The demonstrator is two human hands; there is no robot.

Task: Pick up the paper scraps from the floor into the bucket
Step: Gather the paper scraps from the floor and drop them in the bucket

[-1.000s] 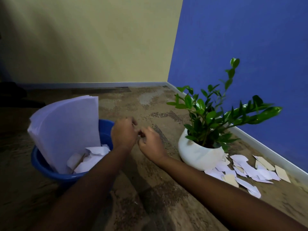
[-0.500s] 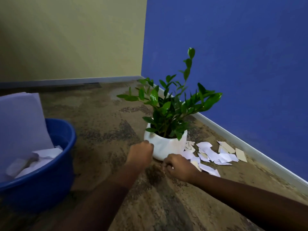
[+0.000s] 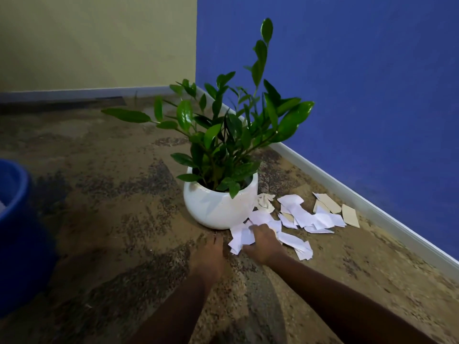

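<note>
White and tan paper scraps [image 3: 305, 217] lie scattered on the carpet to the right of a white plant pot. My right hand [image 3: 262, 244] is on the near end of the pile, its fingers closed around a few white scraps [image 3: 239, 238]. My left hand [image 3: 207, 256] rests flat on the carpet just left of it, fingers pointing at the pot, holding nothing. The blue bucket [image 3: 15, 219] stands at the far left edge, only partly in view.
A white round pot [image 3: 216, 207] with a leafy green plant [image 3: 231, 130] stands just beyond my hands. A blue wall with a white skirting board [image 3: 360, 202] runs along the right. A yellow wall closes the back. Patterned brown carpet [image 3: 111, 207] lies between bucket and pot.
My view swung right, away from the bucket. Both hands went from the bucket rim across to the pot. My right hand reached the pile and closed on scraps.
</note>
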